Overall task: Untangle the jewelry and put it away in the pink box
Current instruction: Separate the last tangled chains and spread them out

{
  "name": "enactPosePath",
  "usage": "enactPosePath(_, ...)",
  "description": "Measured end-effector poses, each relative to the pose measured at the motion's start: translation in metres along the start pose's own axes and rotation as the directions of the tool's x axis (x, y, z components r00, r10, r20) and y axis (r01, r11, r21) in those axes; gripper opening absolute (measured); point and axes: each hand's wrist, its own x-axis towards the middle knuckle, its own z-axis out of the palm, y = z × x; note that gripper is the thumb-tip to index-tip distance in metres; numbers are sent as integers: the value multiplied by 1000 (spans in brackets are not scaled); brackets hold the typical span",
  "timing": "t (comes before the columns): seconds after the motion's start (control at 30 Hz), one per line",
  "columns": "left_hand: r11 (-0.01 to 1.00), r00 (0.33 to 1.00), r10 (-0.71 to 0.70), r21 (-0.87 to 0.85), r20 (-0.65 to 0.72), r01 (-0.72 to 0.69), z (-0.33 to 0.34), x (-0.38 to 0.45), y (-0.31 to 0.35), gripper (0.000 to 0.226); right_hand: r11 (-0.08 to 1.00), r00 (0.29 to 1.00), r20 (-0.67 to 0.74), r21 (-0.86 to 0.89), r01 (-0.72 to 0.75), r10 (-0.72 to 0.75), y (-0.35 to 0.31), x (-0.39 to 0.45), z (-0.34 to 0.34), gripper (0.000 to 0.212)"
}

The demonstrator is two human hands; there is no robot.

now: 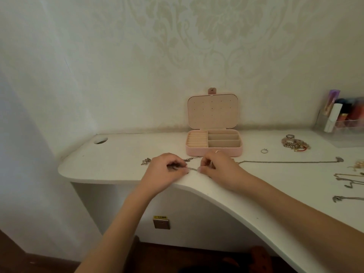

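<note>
Chain (192,170) pinched taut between left hand (167,170) and right hand (216,167), at bench (118,154) edge before open pink box (213,148).
Risk: both grips narrow on fine links; hard pull could tighten knot or snap it, or a slip drops it off the edge.

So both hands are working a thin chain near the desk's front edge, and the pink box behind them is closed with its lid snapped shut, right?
Not quite. The head view shows the pink box open, its lid standing up against the wall and the compartments looking empty. The rest holds: the left hand and right hand pinch a thin chain near the desk front edge.
</note>
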Motion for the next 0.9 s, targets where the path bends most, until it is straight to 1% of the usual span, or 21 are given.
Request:
enactPosePath(0.03,1000,1000,-5,-11,30,6,-3,0,-1,14,997,999,-43,74,-16,19,0,0,-2,11)
enactPosePath(0.1,1000,998,-2,-26,67,4,-7,0,-1,18,941,987,-119,332,-62,107,3,1,-7,12)
enactPosePath(0.13,999,997,-2,-41,73,5,-7,-1,0,20,868,979,-128,491,-77,160,5,2,-10,14)
enactPosePath(0.17,999,997,-1,-54,76,6,-7,-2,0,21,759,970,-124,645,-82,210,5,3,-12,16)
enactPosePath(0.2,998,997,-4,-66,79,9,-6,-2,1,21,630,961,-115,773,-71,250,5,4,-12,16)
enactPosePath(0.23,997,997,-5,-75,82,11,-5,-2,1,22,509,954,-107,859,-53,280,5,4,-13,16)
enactPosePath(0.27,997,996,-3,-81,86,10,-5,-2,1,23,419,948,-99,907,-39,302,4,4,-14,17)
enactPosePath(0.3,997,996,1,-82,92,7,-5,-2,2,24,357,944,-93,934,-27,316,4,5,-14,18)
enactPosePath(0.37,996,995,-10,-90,98,19,-5,-2,0,23,274,941,-86,962,-7,326,5,5,-17,19)
enactPosePath(0.43,993,995,-36,-109,98,47,-5,-2,-2,21,229,938,-84,973,5,338,7,5,-22,19)
enactPosePath(0.5,992,995,-48,-117,84,57,-5,-1,-4,18,247,927,-100,969,8,362,12,6,-28,18)
enactPosePath(0.57,985,997,-74,-151,37,79,-7,1,-3,15,275,917,-107,961,-3,383,16,6,-33,19)
enactPosePath(0.63,959,989,-145,-252,-33,132,-12,5,0,12,320,916,-96,947,-37,390,19,7,-38,18)
enactPosePath(0.67,919,980,-191,-362,-57,158,-15,6,1,14,369,916,-94,927,-63,391,20,6,-40,18)
enactPosePath(0.7,843,970,-236,-510,-61,173,-18,8,2,18,441,915,-97,892,-94,391,20,6,-41,20)
enactPosePath(0.73,730,961,-273,-660,-45,177,-20,9,3,20,529,916,-105,839,-127,387,20,6,-42,24)
enactPosePath(0.77,615,953,-303,-770,-29,172,-21,11,3,22,620,919,-118,769,-156,377,20,6,-42,29)
enactPosePath(0.8,532,942,-334,-830,-23,168,-22,13,4,23,705,925,-130,687,-176,357,20,5,-42,33)
enactPosePath(0.83,486,931,-364,-858,-22,170,-22,16,5,23,780,934,-139,598,-186,329,21,5,-41,36)
enactPosePath(0.87,470,922,-386,-865,-22,176,-22,18,6,22,843,945,-143,506,-184,293,23,5,-40,38)
enactPosePath(0.9,479,916,-400,-858,-25,185,-23,20,6,21,893,958,-143,416,-171,249,24,4,-39,36)
